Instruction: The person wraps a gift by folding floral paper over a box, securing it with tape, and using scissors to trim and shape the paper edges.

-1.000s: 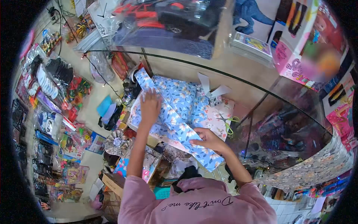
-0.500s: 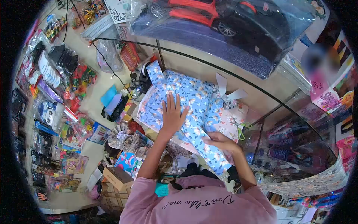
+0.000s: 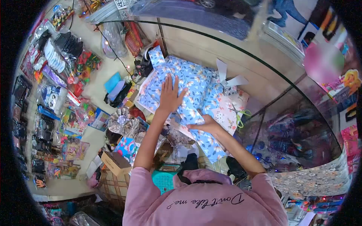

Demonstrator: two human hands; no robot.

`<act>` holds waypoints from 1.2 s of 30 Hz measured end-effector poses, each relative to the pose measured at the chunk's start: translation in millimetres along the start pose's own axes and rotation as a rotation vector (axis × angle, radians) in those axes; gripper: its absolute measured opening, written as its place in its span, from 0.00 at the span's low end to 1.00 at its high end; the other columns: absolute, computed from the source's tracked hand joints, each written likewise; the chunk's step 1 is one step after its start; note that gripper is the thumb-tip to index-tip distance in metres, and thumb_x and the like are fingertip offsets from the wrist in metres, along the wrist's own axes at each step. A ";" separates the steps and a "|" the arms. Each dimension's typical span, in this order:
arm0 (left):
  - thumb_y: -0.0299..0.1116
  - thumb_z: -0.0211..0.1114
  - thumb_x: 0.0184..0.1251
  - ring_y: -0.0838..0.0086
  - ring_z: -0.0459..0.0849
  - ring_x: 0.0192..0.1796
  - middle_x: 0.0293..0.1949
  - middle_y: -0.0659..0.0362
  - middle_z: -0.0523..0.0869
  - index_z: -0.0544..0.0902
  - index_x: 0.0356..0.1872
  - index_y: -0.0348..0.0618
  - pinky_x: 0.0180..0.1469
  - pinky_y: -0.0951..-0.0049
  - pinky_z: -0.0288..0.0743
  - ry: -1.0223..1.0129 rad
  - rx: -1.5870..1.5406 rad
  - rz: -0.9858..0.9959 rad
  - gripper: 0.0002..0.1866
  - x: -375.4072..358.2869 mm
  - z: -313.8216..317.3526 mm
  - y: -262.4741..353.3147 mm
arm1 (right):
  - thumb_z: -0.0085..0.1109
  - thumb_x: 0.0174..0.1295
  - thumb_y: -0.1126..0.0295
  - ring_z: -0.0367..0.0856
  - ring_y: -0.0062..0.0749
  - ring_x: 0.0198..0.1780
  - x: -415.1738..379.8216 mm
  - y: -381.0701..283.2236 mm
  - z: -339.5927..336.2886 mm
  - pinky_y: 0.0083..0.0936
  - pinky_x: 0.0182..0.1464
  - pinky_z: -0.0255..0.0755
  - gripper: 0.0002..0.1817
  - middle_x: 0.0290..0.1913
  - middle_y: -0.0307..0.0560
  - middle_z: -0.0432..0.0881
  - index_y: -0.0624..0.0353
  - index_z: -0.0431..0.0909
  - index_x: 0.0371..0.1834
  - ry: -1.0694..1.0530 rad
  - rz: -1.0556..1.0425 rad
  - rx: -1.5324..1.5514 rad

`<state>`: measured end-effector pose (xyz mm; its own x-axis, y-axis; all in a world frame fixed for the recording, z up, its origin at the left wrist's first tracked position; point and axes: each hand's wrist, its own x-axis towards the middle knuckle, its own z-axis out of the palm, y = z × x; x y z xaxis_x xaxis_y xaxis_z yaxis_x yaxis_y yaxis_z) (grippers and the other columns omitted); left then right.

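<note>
Blue floral wrapping paper (image 3: pixel 188 71) covers a bulky, roughly rectangular bundle in front of me; what lies inside is hidden. My left hand (image 3: pixel 171 96) rests flat on top of the paper with its fingers spread. Nearer to me, my right hand (image 3: pixel 207 125) grips a long loose flap of the same paper, thumb stretched to the left and the other fingers partly hidden. The flap hangs down towards my lap. Beyond my right hand, green-handled scissors (image 3: pixel 240 117) lie on pale pink floral paper (image 3: pixel 226 107). White paper strips (image 3: pixel 235 81) stick up behind the bundle.
A glass case with a dark edge (image 3: pixel 233 43) curves behind and to the right. Packaged goods (image 3: pixel 69 128) crowd the left side. Near my left arm stand a brown cardboard box (image 3: pixel 116 164) and a silvery crumpled decoration (image 3: pixel 122 122). A turquoise stool (image 3: pixel 163 180) is below.
My right hand has moved left and slightly up along the paper flap. My left hand stays flat on the bundle. The view has shifted, showing less of the packaged toy car at the top.
</note>
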<state>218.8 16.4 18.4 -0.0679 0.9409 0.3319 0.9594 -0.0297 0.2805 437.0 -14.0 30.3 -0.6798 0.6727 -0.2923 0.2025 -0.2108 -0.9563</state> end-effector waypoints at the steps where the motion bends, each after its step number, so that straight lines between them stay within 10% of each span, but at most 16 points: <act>1: 0.60 0.47 0.71 0.45 0.49 0.76 0.74 0.34 0.50 0.54 0.75 0.40 0.75 0.49 0.41 0.046 0.010 0.021 0.41 1.7 3.4 -2.6 | 0.80 0.42 0.56 0.75 0.33 0.59 -2.1 -1.0 -0.7 0.26 0.63 0.67 0.51 0.58 0.51 0.78 0.66 0.64 0.68 -0.007 0.010 0.019; 28: 0.66 0.39 0.71 0.54 0.44 0.78 0.76 0.43 0.46 0.52 0.76 0.52 0.77 0.57 0.36 -0.156 0.099 -0.106 0.40 11.2 -0.2 -2.4 | 0.81 0.39 0.54 0.70 0.38 0.63 -91.2 61.5 -2.2 0.31 0.65 0.64 0.52 0.59 0.53 0.74 0.65 0.63 0.67 0.072 -0.126 0.025; 30: 0.65 0.40 0.71 0.53 0.44 0.78 0.76 0.42 0.46 0.52 0.76 0.52 0.77 0.57 0.36 -0.143 0.092 -0.100 0.40 10.8 -0.2 -3.2 | 0.76 0.51 0.63 0.82 0.27 0.46 -102.9 62.2 -2.7 0.24 0.49 0.76 0.41 0.50 0.44 0.83 0.60 0.65 0.68 0.107 -0.006 -0.025; 36: 0.62 0.41 0.72 0.49 0.46 0.78 0.75 0.40 0.49 0.52 0.76 0.48 0.76 0.51 0.40 -0.149 0.131 -0.082 0.39 10.3 -2.6 -1.5 | 0.71 0.56 0.67 0.83 0.20 0.41 -124.8 52.5 13.8 0.20 0.44 0.75 0.24 0.40 0.41 0.86 0.61 0.77 0.54 0.153 -0.065 0.236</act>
<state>216.0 25.3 23.7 -0.1151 0.9782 0.1729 0.9805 0.0839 0.1780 522.8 -118.9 16.7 -0.5681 0.7856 -0.2451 -0.0198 -0.3108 -0.9503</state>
